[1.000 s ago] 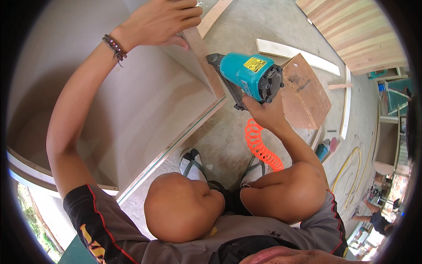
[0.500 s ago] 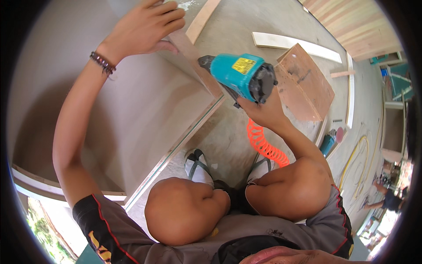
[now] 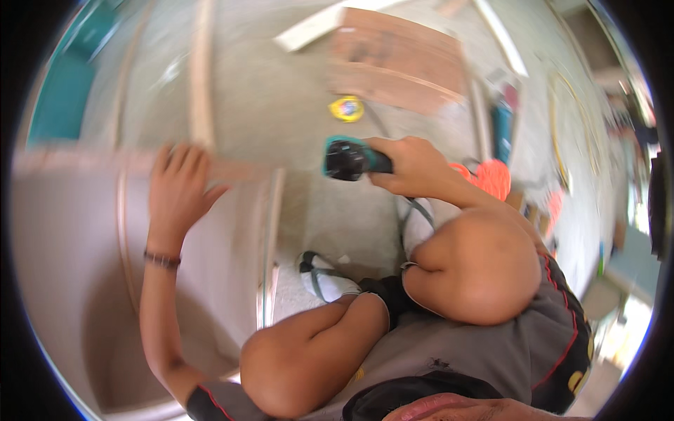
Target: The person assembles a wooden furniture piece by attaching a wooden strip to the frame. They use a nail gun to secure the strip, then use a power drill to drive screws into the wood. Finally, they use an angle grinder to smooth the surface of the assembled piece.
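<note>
Around the nailer (image 3: pixel 344 160), right hand (image 3: pixel 408 165); on the cabinet (image 3: pixel 226 242), left hand (image 3: pixel 177 186), loose (tape-measure label (image 3: pixel 347 109) blurry).

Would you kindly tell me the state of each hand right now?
Left hand: open, resting on the edge of the cabinet.
Right hand: closed, holding the nail gun.
</note>
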`<state>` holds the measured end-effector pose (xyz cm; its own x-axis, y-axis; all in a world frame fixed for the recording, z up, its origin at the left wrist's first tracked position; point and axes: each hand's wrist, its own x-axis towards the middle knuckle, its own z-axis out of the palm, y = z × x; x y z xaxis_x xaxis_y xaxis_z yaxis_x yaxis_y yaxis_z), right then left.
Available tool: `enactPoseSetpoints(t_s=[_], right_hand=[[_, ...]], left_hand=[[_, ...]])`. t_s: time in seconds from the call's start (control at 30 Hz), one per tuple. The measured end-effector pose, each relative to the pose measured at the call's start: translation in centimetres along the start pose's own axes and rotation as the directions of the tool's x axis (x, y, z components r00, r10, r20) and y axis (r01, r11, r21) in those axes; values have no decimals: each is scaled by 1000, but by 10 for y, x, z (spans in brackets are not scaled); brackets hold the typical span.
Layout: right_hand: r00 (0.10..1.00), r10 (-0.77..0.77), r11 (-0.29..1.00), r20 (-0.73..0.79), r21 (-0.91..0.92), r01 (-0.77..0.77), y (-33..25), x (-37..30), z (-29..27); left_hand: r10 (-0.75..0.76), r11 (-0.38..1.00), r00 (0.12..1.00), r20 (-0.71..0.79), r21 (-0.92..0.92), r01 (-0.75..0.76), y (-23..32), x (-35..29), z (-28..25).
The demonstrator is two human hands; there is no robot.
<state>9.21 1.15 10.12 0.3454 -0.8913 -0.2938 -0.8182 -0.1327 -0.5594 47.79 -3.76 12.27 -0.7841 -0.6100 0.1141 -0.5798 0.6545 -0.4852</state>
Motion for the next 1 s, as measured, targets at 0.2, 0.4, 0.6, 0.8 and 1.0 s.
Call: enactPoseSetpoints(t_s=[0.2,0.4,0.6,0.8,1.0], right_hand=[[944,329,942,-13,-63,-329,93,-81,16],[829,540,840,-144,33,-541,157,-177,38],[737,575,777,-355,-44,-628,208,-189,73],[595,484,777,-642,4,-629,249,-145,137],[589,532,739,-609,-6,-673,250,-116,147]], left_hand=[[-214,977,976,47,-8,214,36,7,10],[-215,976,971,109,59,209,38,18,4],[-75,994,977,-197,60,88,12,-4,49],[-103,984,989,-102,133,116,49,52,-19],[-150,982,989,14,116,148,40,55,-12]])
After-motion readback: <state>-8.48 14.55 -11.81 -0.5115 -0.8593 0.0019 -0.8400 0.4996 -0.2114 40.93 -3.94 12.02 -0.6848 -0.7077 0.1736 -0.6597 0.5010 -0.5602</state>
